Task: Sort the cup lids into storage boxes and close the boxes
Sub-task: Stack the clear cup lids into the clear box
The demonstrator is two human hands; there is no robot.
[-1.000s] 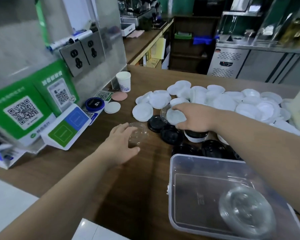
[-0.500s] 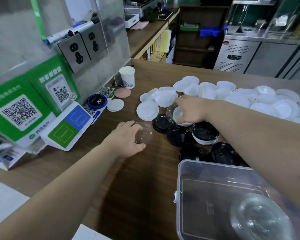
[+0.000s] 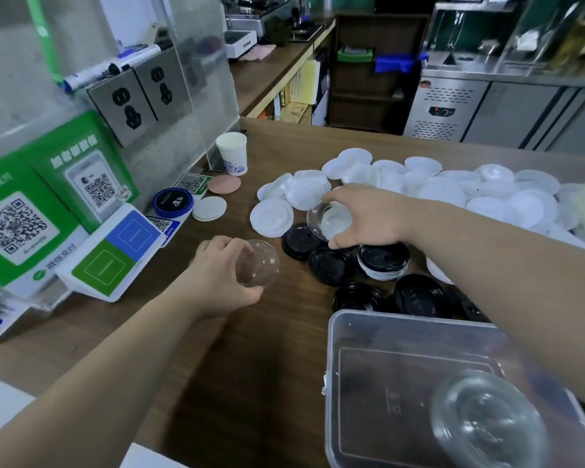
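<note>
A green stand [image 3: 31, 214] at nine o'clock shows QR codes and the words 微信支付; its other writing is too blurred to read. Near the centre, the left hand [image 3: 223, 275] has its fingers curled round a clear dome lid [image 3: 259, 263]. At one o'clock from it, the right hand [image 3: 368, 216] grips a second clear lid [image 3: 328, 221] with thumb and fingers, above the black lids [image 3: 331, 265]. White lids [image 3: 453, 190] lie heaped at two o'clock. An open, clear storage box [image 3: 352, 332] at five o'clock holds stacked clear lids [image 3: 487, 420]. The surface [image 3: 267, 349] is brown wood. A paper cup [image 3: 233, 153] stands at eleven o'clock, and steel cabinets [image 3: 453, 109] line the back of the room.
</note>
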